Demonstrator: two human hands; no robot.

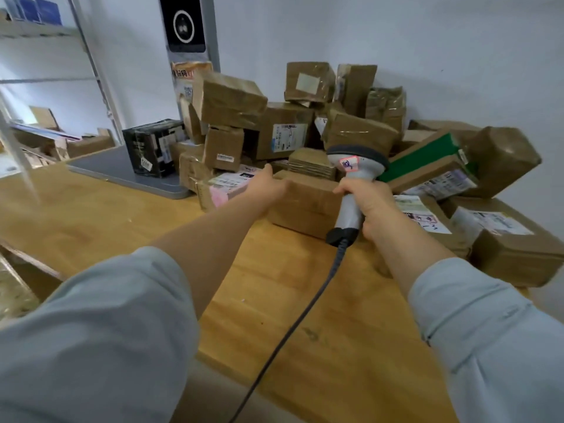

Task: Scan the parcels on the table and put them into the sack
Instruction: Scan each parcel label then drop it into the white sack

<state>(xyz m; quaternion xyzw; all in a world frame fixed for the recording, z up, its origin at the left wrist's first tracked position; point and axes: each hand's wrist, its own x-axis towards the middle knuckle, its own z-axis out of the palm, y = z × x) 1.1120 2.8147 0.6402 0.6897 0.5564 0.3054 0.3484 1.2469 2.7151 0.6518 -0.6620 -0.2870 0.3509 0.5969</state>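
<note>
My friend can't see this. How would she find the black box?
Find the heap of parcels at the back of the wooden table. At its left end, on a grey plate, stands the black box. It alone is black; its neighbours are brown cardboard.

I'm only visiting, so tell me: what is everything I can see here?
parcels: a heap, too many to count, brown cardboard, back of the table by the wall
front parcel: one, brown, nearest side of the heap
black box: one, left of the heap
green-sided parcel: one, right of the scanner
scanner: one, grey, corded, before the heap
table: one, light wood
stand: one, grey with black screen, back left
shelves: one metal rack, far left
left hand: holds the front parcel's left end
right hand: grips the scanner's handle
</note>
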